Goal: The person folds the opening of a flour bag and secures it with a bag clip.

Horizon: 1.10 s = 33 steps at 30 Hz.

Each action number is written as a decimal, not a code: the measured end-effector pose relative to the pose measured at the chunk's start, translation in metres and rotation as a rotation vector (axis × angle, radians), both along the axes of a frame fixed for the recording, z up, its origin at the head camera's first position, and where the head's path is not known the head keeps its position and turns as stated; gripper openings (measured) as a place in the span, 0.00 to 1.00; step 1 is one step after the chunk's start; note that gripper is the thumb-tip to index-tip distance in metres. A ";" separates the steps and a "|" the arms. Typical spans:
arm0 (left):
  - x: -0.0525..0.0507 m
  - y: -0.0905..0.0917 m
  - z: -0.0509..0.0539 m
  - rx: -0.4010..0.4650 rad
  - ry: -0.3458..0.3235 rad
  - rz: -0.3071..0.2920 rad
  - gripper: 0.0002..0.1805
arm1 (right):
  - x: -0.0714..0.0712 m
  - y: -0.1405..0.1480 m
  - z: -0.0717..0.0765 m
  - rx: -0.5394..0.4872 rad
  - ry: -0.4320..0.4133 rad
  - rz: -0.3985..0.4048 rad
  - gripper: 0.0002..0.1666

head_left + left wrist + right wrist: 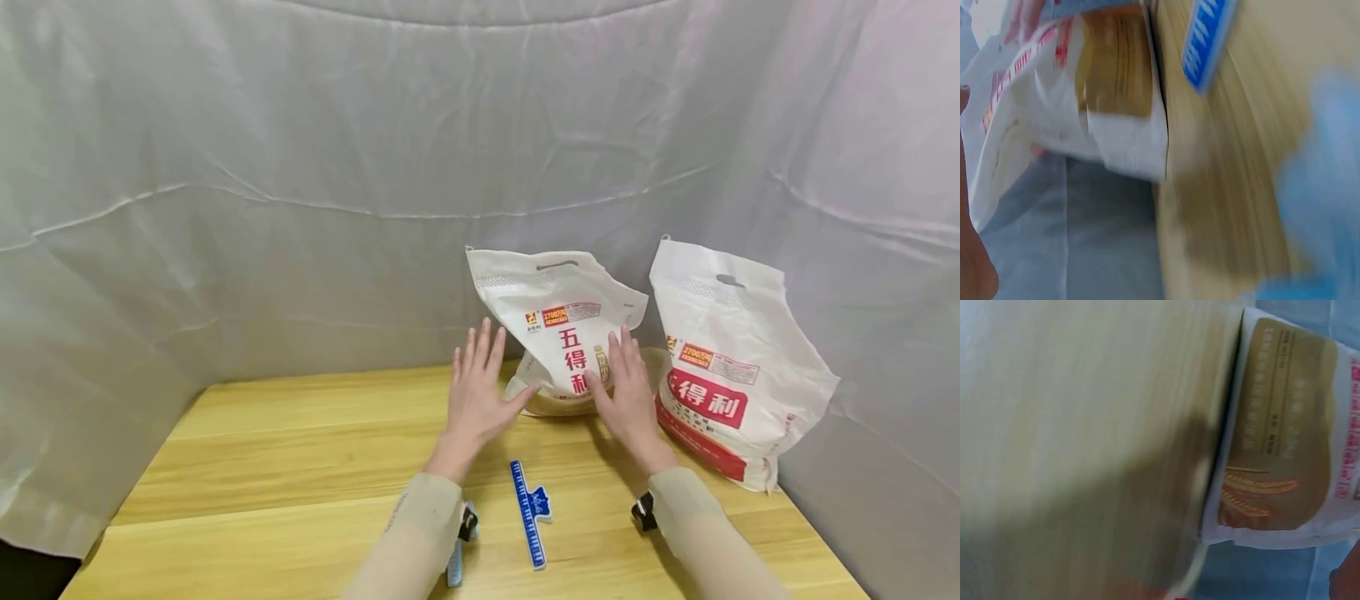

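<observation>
A white flour bag (pixel 555 287) with red lettering and a tan lower part (pixel 1279 431) stands on the table, its top leaning over to one side. My left hand (pixel 477 396) is raised at the bag's left front, fingers straight and spread. On the other side my right hand (pixel 628 404) overlaps the bag's right edge with its fingers extended. Whether either hand touches the bag I cannot tell. Both palms are without any held thing. Only a sliver of the left hand shows at the edge of the left wrist view.
A second white flour bag (pixel 712 367) with a red band stands to the right. A dark blue ruler-shaped clip (pixel 528 517) lies on the wooden table (pixel 300 467). A light blue clip (pixel 454 567) is partly under my left forearm. Grey cloth (pixel 337 167) hangs behind.
</observation>
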<state>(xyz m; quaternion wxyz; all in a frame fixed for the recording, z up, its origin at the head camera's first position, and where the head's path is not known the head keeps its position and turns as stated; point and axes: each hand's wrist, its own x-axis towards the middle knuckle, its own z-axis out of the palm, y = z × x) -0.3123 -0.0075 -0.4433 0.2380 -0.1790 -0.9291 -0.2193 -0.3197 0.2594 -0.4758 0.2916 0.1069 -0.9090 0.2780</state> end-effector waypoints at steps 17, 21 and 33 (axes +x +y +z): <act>-0.013 0.059 -0.022 0.196 -0.124 0.058 0.66 | -0.011 0.010 -0.009 -0.124 -0.102 0.080 0.43; -0.014 0.062 -0.021 0.282 -0.175 0.037 0.66 | -0.016 0.010 -0.009 -0.124 -0.097 0.096 0.44; -0.011 0.066 -0.023 0.314 -0.215 -0.111 0.59 | -0.016 0.009 -0.010 -0.116 0.006 0.121 0.45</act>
